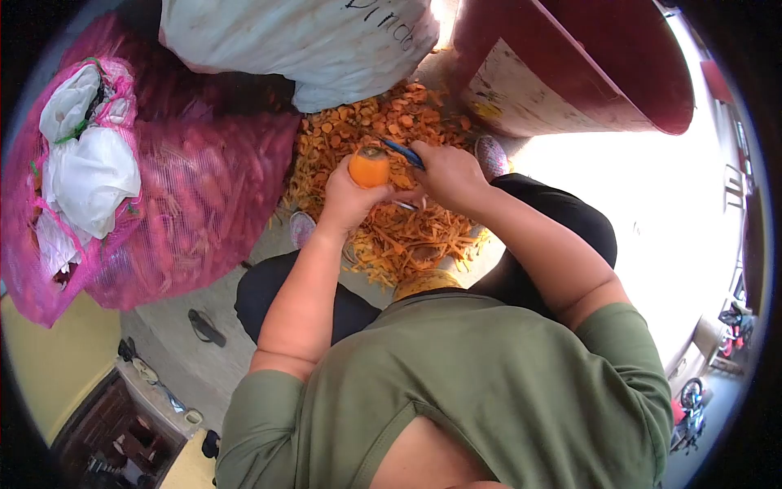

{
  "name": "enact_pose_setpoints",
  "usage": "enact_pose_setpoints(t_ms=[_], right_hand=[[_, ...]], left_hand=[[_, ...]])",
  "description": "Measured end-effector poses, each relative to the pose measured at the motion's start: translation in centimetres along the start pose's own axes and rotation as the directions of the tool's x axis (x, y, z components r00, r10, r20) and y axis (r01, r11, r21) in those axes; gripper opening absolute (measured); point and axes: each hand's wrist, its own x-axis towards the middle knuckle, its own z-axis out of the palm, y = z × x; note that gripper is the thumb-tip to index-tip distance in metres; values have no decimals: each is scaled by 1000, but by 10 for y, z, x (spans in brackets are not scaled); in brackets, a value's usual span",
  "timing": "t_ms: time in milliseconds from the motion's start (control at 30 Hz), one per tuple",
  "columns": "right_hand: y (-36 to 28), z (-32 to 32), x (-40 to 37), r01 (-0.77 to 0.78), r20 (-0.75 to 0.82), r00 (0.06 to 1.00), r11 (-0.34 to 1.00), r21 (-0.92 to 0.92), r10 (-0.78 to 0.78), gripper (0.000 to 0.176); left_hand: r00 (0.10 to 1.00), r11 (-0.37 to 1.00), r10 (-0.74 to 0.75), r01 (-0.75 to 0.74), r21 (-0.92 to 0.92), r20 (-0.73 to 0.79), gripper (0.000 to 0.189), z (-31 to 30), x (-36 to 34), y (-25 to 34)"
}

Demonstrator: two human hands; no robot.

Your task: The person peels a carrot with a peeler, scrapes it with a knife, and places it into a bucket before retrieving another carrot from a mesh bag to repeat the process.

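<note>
My left hand [349, 200] is closed around a thick orange carrot [369, 172], its brownish stem end facing up. In my right hand [450, 174] is a slim blue tool [401, 152], held just right of the carrot and pointing toward its top. Whether it is a peeler or a knife I cannot make out. Beneath both hands lies a heap of orange and yellow carrot peelings [419, 244], with round cut carrot ends [399, 118] in its farther part.
Pink mesh sacks full of carrots [191, 204] stand at the left. A white sack [301, 41] with writing is ahead, beside a large dark red tub [554, 73] at the right. A dark sandal [207, 328] lies on the floor at the left.
</note>
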Motion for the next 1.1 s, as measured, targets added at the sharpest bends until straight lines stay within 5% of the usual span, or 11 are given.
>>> enact_pose_setpoints(t_ms=[233, 433, 533, 667, 733, 933, 1033, 1100], right_hand=[[8, 1, -19, 190, -21, 980, 960, -204, -198, 35], [5, -4, -24, 158, 38, 987, 951, -265, -154, 42], [1, -4, -24, 120, 64, 992, 950, -288, -106, 14], [-2, 3, -24, 107, 47, 994, 952, -285, -98, 14], [-1, 8, -22, 110, 24, 994, 936, -334, -108, 31], [2, 2, -18, 197, -5, 978, 925, -327, -210, 27], [5, 5, -16, 223, -10, 971, 916, -334, -240, 19], [6, 11, -14, 196, 2, 978, 917, -348, -209, 13]], left_hand=[[999, 997, -31, 28, -79, -33, 41, -3, 2, -2], [1000, 998, -17, 18, 53, -25, 39, -6, 2, -9], [1000, 997, -22, 22, 77, -4, 37, -7, -1, -8], [991, 996, -80, 76, 44, 103, 31, -7, -6, -3], [982, 993, -109, 100, 63, 155, 31, -13, -5, -5], [908, 870, -227, 351, -346, 351, 39, -30, -16, 12], [868, 852, -240, 403, -334, 434, 35, -36, -14, 5], [938, 947, -195, 255, -193, 286, 36, -28, -12, -4]])
